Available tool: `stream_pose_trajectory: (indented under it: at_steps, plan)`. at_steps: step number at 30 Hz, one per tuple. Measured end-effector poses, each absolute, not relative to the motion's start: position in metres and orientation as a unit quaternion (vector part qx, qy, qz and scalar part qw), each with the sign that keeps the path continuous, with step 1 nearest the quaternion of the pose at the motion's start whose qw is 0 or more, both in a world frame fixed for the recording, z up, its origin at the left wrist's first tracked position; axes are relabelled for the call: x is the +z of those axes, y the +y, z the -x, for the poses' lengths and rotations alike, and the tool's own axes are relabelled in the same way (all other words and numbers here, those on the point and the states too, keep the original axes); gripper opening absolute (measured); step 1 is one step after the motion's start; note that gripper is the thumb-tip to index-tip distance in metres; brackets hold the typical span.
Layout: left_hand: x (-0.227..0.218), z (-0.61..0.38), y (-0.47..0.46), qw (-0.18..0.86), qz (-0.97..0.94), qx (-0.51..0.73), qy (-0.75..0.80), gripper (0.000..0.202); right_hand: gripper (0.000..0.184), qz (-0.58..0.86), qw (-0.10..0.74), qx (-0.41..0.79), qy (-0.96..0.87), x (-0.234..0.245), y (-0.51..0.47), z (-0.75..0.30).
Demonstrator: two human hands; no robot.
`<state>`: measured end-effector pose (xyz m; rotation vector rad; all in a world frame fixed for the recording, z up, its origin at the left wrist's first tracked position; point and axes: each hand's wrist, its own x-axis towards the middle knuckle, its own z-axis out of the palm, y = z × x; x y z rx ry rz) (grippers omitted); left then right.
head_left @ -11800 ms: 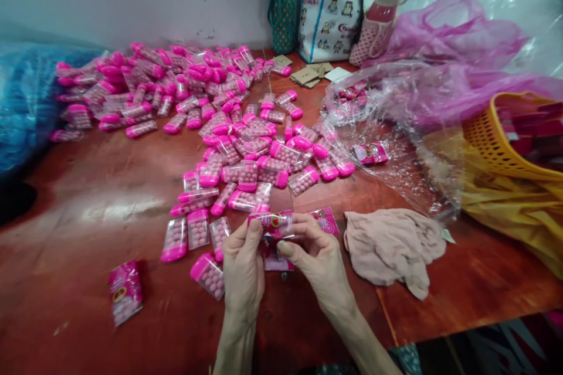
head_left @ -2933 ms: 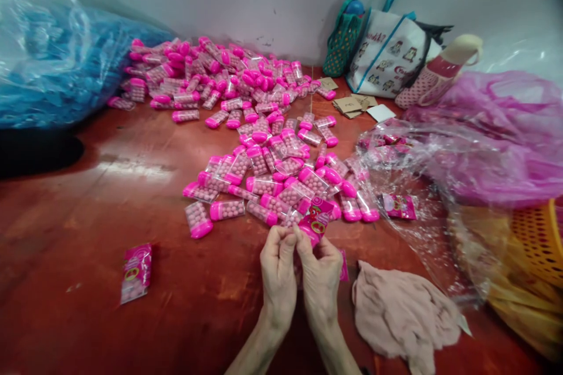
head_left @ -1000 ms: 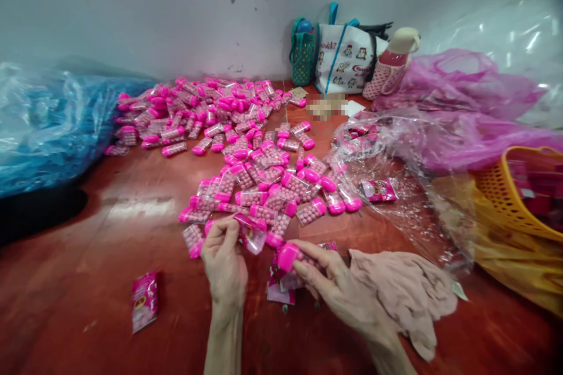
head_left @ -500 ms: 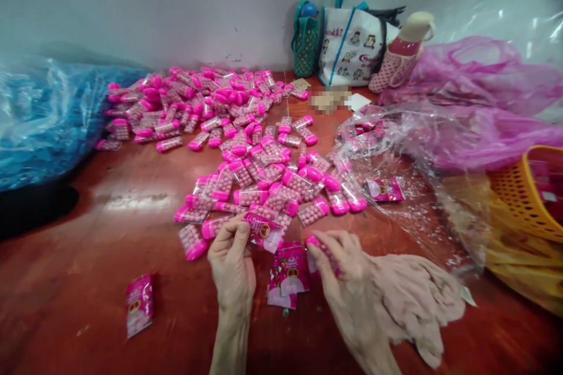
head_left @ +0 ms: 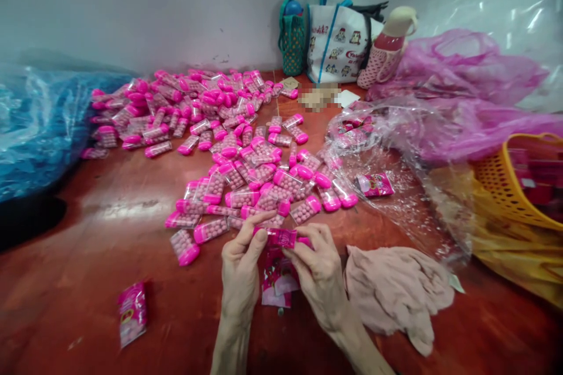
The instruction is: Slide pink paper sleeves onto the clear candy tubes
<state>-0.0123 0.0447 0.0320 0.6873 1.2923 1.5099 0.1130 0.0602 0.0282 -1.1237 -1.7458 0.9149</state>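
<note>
Pinching a pink packet (head_left: 280,238), the left hand (head_left: 241,272) angles toward the right hand (head_left: 320,272), clasping a pink-capped container (head_left: 304,241); a white bag (head_left: 328,41) along the worktop's (head_left: 92,246) back edge reads "Ya…".

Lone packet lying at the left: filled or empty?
Filled, it appears. The packet looks puffed, and pale pink balls show through its clear lower end.
</note>
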Motion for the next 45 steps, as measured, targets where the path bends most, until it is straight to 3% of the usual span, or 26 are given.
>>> stream_pose_trajectory:
  at_steps: [3, 8, 13, 20, 24, 29, 37, 41, 43, 45]
  plan:
    - [0.037, 0.012, 0.045, 0.512, -0.282, 0.620, 0.523, 0.018, 0.013, 0.436, 0.432, 0.418, -0.670, 0.029, 0.059, -0.111]
    - [0.031, 0.007, 0.042, 0.532, -0.258, 0.634, 0.498, 0.015, 0.027, 0.467, 0.464, 0.561, -0.502, 0.022, 0.055, -0.106]
    - [0.026, 0.006, 0.042, 0.546, -0.251, 0.623, 0.501, 0.014, 0.026, 0.476, 0.508, 0.512, -0.503, 0.019, 0.059, -0.106]
    - [0.015, 0.006, 0.043, 0.443, -0.197, 0.665, 0.569, 0.003, 0.024, 0.464, 0.434, 0.508, -0.582, 0.021, 0.060, -0.107]
    - [0.019, 0.002, 0.045, 0.461, -0.179, 0.667, 0.557, 0.006, 0.026, 0.476, 0.436, 0.492, -0.583, 0.023, 0.057, -0.106]
    - [0.026, 0.000, 0.050, 0.475, -0.115, 0.674, 0.554, 0.013, 0.006, 0.452, 0.450, 0.438, -0.634, 0.027, 0.057, -0.103]
    - [0.019, 0.004, 0.049, 0.447, -0.070, 0.703, 0.549, 0.011, 0.013, 0.461, 0.469, 0.348, -0.668, 0.027, 0.050, -0.106]
    - [0.020, 0.012, 0.051, 0.397, -0.068, 0.720, 0.565, 0.010, 0.004, 0.542, 0.414, 0.253, -0.686, 0.018, 0.046, -0.127]
    - [0.020, 0.015, 0.051, 0.384, -0.063, 0.726, 0.567, 0.010, 0.022, 0.591, 0.346, 0.202, -0.701, 0.010, 0.045, -0.136]
    - [0.019, 0.017, 0.051, 0.389, -0.061, 0.725, 0.565, 0.010, 0.028, 0.615, 0.277, 0.185, -0.715, 0.004, 0.043, -0.141]
